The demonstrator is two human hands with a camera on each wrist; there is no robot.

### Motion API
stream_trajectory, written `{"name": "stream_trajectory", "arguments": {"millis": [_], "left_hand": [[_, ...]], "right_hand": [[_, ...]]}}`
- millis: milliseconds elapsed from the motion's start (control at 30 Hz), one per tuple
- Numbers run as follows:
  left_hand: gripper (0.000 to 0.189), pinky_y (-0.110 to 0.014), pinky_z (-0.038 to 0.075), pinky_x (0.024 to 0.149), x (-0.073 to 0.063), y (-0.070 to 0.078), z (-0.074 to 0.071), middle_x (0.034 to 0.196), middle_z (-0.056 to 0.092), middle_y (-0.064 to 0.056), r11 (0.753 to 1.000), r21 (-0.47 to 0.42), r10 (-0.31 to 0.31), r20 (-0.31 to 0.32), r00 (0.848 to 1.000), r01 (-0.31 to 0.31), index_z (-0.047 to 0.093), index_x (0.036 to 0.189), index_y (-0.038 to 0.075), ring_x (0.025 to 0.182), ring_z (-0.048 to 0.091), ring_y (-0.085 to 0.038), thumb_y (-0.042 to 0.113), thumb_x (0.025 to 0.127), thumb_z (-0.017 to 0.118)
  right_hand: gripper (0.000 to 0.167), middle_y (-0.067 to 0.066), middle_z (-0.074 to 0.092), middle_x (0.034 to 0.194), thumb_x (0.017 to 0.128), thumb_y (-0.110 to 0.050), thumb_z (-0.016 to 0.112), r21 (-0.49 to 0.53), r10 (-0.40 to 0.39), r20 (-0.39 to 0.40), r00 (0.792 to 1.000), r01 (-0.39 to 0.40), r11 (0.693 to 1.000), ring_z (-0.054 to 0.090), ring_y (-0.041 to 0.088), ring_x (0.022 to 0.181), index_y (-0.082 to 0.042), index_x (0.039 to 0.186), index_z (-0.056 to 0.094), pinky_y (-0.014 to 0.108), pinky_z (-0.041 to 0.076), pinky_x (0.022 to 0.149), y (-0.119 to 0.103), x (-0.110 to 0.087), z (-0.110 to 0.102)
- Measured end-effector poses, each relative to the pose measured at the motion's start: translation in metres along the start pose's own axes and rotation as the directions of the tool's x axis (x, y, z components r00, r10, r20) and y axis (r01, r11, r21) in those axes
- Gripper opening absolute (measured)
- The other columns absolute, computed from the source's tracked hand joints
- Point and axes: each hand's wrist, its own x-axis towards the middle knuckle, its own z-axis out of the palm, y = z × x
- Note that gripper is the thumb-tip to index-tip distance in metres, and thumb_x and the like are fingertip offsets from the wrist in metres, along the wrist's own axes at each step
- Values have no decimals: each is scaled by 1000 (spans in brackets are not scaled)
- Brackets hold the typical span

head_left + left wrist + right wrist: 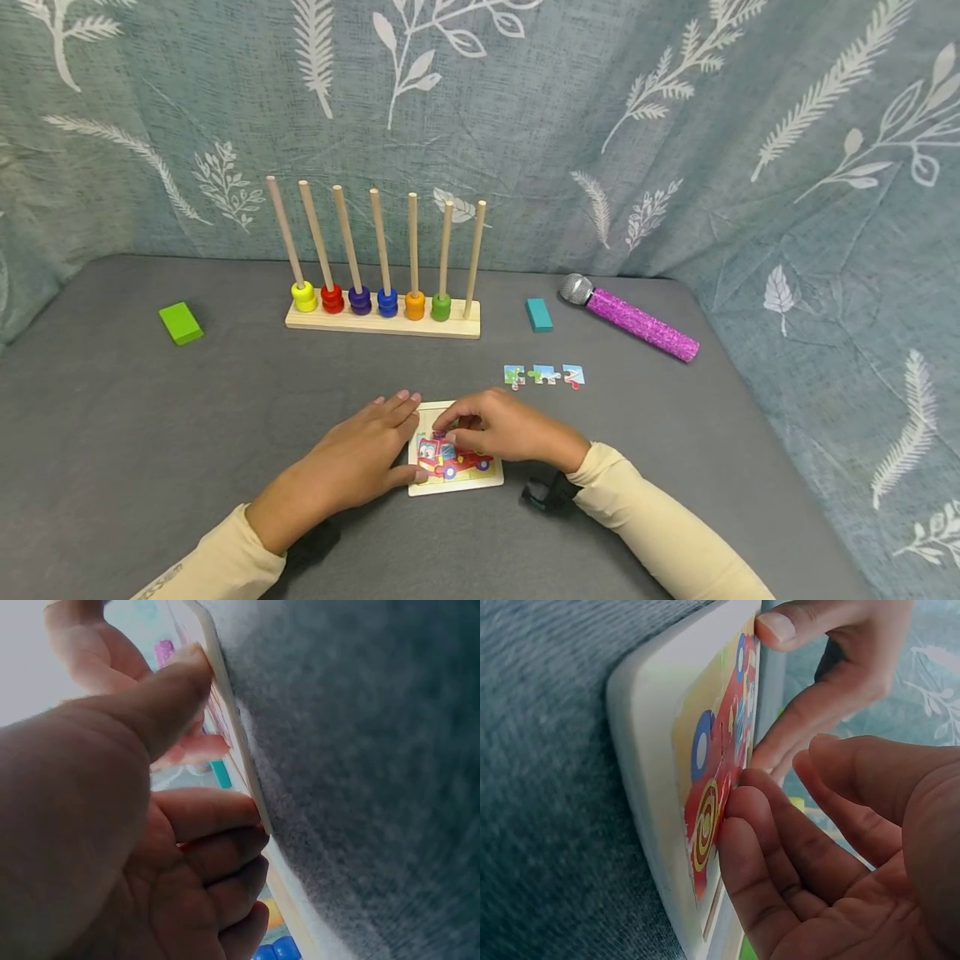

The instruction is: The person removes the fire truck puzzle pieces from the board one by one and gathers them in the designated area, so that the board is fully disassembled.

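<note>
A small wooden puzzle board with a picture of a red vehicle lies flat on the table between both hands. My left hand rests along its left edge, the thumb on the near-left part and the other fingers at the far-left corner. Over the picture, my right hand touches the puzzle with several fingertips. Its thumb stands apart from the fingers, and no piece shows between them. Part of the picture is hidden under the right hand. Just beyond that hand, three loose puzzle pieces lie in a row.
Behind the board stands a wooden rack of upright pegs with coloured rings. A green block lies at the left. On the right are a teal block and a pink glittery microphone. A patterned curtain hangs behind the table.
</note>
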Motion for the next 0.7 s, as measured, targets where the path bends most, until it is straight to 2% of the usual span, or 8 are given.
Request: {"name": "stream_trajectory", "arguments": {"millis": [333,700], "left_hand": [[70,-53,28,110,1,0,0,145,41,-26,1000,-28,7,-15,1000,-7,54,130,-13,137,35,-39,39,87,72],[69,-53,28,110,1,1,3,144,43,-25,998,-57,-13,-42,999,11,55,129,-11,137,35,-39,38,85,75]], "right_hand": [[16,0,69,98,91,-2,63,22,-20,6,1000,20,1000,56,2,79,-5,104,73,18,49,73,-1,1,2],[16,1,67,102,92,-1,65,17,-42,4,999,42,999,57,4,89,-5,105,71,20,49,81,-1,3,3]]}}
